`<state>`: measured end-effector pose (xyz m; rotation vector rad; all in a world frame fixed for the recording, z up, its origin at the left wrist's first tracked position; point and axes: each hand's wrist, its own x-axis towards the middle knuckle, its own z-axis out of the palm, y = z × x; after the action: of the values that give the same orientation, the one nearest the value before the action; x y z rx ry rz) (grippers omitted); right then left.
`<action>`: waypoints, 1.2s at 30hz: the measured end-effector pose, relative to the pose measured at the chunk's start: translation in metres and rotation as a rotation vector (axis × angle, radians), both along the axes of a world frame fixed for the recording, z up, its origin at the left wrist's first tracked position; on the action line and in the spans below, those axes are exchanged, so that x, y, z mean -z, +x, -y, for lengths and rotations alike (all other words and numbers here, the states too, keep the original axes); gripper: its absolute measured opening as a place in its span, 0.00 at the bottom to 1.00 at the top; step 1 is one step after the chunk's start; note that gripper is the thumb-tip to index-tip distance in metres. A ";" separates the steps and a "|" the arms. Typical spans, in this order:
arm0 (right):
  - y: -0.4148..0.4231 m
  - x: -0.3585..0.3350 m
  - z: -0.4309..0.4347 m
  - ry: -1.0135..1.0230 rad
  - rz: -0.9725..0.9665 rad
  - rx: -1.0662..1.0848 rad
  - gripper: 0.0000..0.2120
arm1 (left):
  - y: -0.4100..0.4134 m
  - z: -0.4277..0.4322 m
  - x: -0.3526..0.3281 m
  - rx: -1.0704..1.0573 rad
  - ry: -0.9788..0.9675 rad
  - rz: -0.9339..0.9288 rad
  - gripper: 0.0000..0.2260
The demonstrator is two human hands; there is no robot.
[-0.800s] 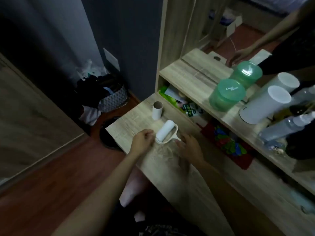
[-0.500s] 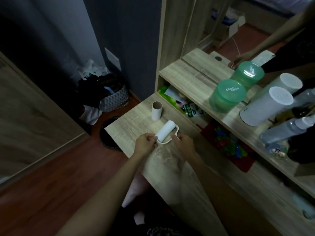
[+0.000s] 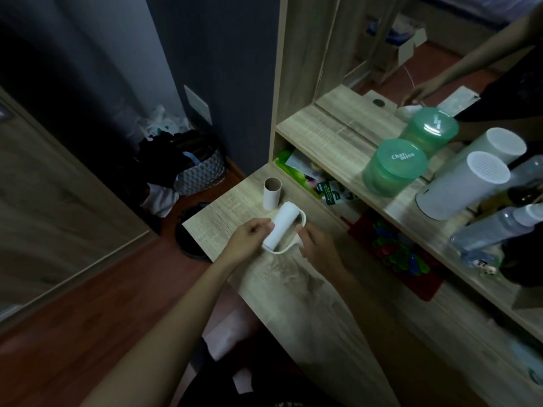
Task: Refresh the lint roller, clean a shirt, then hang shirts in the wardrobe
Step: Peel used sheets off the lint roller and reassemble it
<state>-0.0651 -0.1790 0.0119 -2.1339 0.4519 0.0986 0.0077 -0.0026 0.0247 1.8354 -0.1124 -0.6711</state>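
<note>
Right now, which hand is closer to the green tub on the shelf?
Right. The right hand holds the lint roller on the side facing the green tub; the left hand grips its other side, farther away.

Wooden desk [image 3: 223,220]: cardboard tube [image 3: 271,193] upright near far-left corner.

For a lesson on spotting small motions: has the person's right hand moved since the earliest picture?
Yes. The right hand has shifted toward the upright cardboard tube, leaving the bare tabletop to grip the lint roller by its handle.
</note>
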 end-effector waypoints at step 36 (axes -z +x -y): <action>0.034 -0.040 0.002 -0.376 0.158 0.017 0.19 | 0.000 0.038 -0.021 -0.003 0.022 0.075 0.19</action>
<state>-0.0313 -0.1806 0.0523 -2.4818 0.4191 -0.1777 0.0077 -0.0404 0.0459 1.8819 -0.1522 -0.6044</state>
